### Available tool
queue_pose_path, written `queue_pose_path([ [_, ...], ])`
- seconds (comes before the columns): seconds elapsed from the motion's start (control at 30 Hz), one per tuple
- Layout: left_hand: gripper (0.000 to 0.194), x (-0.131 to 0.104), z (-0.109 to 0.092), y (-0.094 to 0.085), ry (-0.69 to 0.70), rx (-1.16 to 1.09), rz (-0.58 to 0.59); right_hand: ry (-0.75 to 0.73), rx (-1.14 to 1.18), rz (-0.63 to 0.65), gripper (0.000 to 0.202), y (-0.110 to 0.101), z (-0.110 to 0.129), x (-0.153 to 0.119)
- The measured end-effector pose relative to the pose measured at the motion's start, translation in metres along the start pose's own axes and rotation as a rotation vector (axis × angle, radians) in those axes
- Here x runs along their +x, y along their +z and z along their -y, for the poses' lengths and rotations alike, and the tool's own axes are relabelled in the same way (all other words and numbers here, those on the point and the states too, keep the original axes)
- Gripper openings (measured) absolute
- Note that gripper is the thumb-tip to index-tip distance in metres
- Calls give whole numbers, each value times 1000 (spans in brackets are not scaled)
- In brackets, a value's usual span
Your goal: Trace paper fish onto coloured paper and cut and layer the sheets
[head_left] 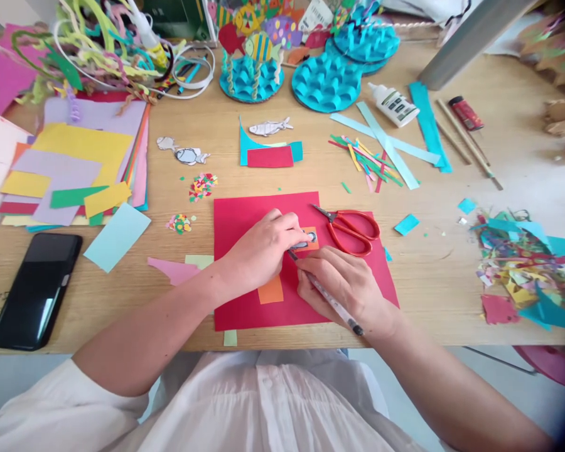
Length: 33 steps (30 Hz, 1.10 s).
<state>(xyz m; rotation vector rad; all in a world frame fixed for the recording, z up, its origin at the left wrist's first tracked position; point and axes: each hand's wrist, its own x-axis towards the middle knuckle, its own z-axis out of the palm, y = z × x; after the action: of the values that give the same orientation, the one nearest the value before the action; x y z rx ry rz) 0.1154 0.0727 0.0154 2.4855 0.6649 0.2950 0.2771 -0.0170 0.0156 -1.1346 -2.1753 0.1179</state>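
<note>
My left hand (266, 245) presses its fingertips down on a small paper fish cutout (312, 237), mostly hidden beneath them. Under the cutout is a piece of orange paper (306, 230), lying on a red sheet (235, 220). In my right hand (353, 279) is a clear-barrelled pen (332, 299), its tip touching or very near the cutout's lower edge; I cannot tell which. Red-handled scissors (358, 227) rest partly spread on the sheet, just beyond my right hand. Another orange paper strip (270, 292) lies below my left hand.
Coloured paper (113, 125) is stacked at left, above a phone (35, 292). Fish cutouts (269, 127) and confetti (202, 186) lie beyond the sheet. Paper strips (390, 145), a glue bottle (395, 105) and paper scraps (513, 263) are at right. Blue discs (327, 81) stand behind.
</note>
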Motion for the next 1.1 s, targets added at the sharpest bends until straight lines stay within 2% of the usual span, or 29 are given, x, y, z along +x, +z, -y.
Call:
queue_pose_path([
  [0.5,30,1,-2,-3,-1,-4,11,133,129,-5,19,-1,-1,0],
  [1.1,31,1,-2,-2,3,1,6,158,158,-14,19,-2,-3,-2],
])
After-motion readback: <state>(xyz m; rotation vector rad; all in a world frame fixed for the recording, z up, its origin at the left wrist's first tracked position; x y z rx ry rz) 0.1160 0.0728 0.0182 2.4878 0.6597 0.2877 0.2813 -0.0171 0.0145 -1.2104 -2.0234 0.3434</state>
